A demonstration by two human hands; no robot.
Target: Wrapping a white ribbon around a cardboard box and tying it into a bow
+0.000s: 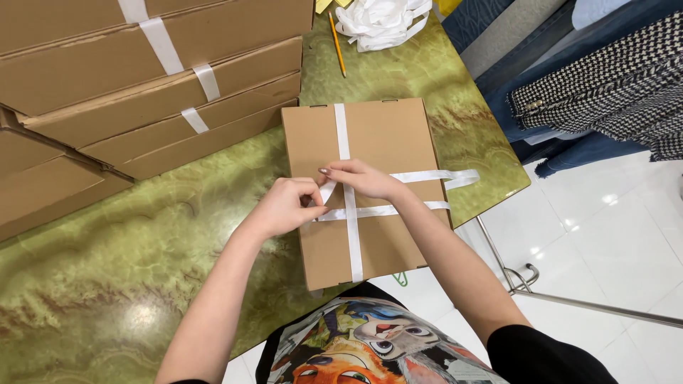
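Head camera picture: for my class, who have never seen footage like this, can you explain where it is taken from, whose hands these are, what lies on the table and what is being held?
There is one picture, from a camera worn on a person's head, looking down at their own bare hands; no machine is involved. The left hand and right hand meet on a flat brown cardboard box, pinching the white ribbon that crosses it lengthwise and sideways. The box lies on a green marbled table. To the left is a stack of similar ribboned boxes. At the far edge lie a pencil and a bundle of loose ribbon. Clothes hang on the right.
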